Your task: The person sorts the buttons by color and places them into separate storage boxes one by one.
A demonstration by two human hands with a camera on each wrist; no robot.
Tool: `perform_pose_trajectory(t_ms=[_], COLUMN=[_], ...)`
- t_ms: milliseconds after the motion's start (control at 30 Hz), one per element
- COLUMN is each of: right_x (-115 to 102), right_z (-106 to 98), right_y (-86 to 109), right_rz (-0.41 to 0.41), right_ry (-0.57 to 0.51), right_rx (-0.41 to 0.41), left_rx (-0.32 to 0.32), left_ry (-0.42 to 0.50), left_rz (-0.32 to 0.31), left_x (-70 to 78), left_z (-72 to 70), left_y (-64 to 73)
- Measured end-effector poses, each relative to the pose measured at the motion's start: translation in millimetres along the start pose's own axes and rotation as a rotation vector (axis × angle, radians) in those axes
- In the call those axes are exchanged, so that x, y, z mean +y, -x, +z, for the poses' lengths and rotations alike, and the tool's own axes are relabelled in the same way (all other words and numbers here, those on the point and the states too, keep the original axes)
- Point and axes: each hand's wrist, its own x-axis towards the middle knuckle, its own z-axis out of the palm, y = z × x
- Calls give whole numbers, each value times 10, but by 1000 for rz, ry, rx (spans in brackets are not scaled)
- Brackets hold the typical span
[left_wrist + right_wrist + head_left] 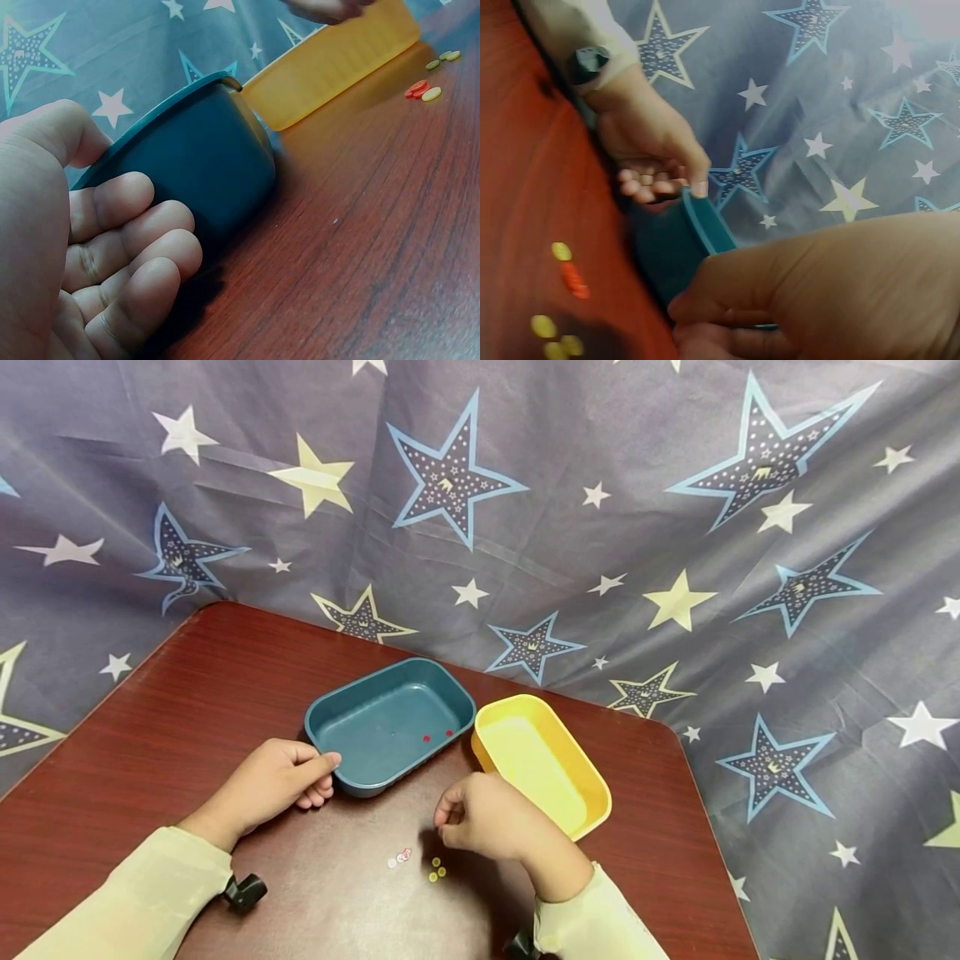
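Note:
My left hand [294, 773] pinches the near-left corner of the teal plastic tray [390, 720], thumb over the rim and the other fingers curled against the outer wall. Inside that tray lie two small red button-like discs [427, 738]. Above the table, my right hand [487, 817] hovers in front of the yellow tray [551, 768], fingers curled toward the thumb; I cannot tell whether something small is between them. Below it on the table are several yellow discs [437, 870]. Red discs [417, 88] lie close by with a pale one [431, 94] touching them.
Both trays stand side by side on the dark red wooden table [225, 685], their near corners almost meeting. Behind the table hangs a grey cloth [562, 410] printed with stars. A black wrist mount [244, 892] sits under the left sleeve.

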Motion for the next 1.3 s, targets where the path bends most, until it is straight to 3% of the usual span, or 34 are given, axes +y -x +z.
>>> perform_pose_trajectory(t_ms=[200, 533, 900, 1300], right_x=[34, 76, 63, 158], right_z=[221, 464, 543, 553], right_y=[101, 177, 187, 190], right_rz=[19, 55, 77, 53], right_ry=[62, 58, 114, 7], right_rx=[6, 44, 91, 69], left_rx=[4, 4, 0, 3], left_ry=[-11, -20, -12, -17], left_rz=[4, 3, 2, -11], left_x=[-17, 4, 30, 41], left_z=[2, 2, 10, -2], left_y=[-2, 12, 16, 34])
